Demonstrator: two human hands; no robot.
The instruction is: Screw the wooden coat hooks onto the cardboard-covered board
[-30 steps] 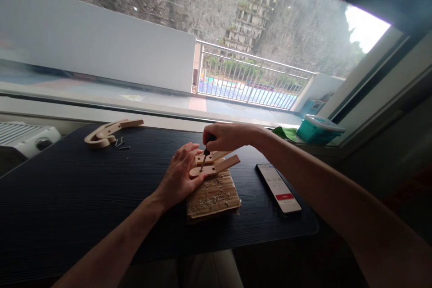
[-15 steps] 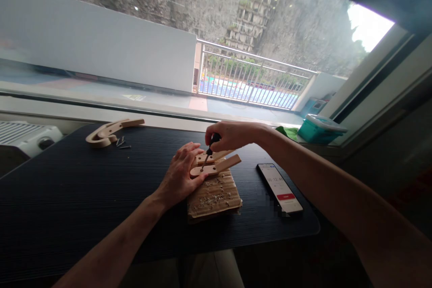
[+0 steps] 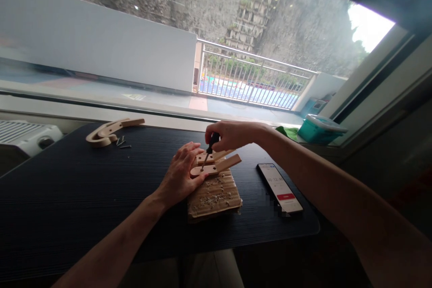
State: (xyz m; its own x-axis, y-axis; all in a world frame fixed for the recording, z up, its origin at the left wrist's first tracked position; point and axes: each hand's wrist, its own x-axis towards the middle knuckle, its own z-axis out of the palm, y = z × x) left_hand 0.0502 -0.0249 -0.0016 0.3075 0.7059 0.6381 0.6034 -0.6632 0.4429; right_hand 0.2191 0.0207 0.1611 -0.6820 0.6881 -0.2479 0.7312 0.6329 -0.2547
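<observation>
My right hand (image 3: 227,135) is closed around the dark handle of a screwdriver (image 3: 209,147), which leans slightly. The screwdriver's tip meets a hole near the rounded end of a pale wooden hook (image 3: 209,170). My left hand (image 3: 180,171) holds that hook down, its thumb along the near edge and its fingers stretched past the far side. A second wooden piece (image 3: 211,158) lies just behind, partly covered by my hands. Both rest on a corrugated cardboard pad (image 3: 216,198) whose surface is pitted with torn holes.
On the dark table (image 3: 84,202), more curved wooden hooks (image 3: 104,132) lie at the back left beside several screws (image 3: 122,141). A phone (image 3: 281,188) showing a timer lies right of the cardboard. A teal lidded box (image 3: 320,129) and green cloth (image 3: 286,132) are near the window.
</observation>
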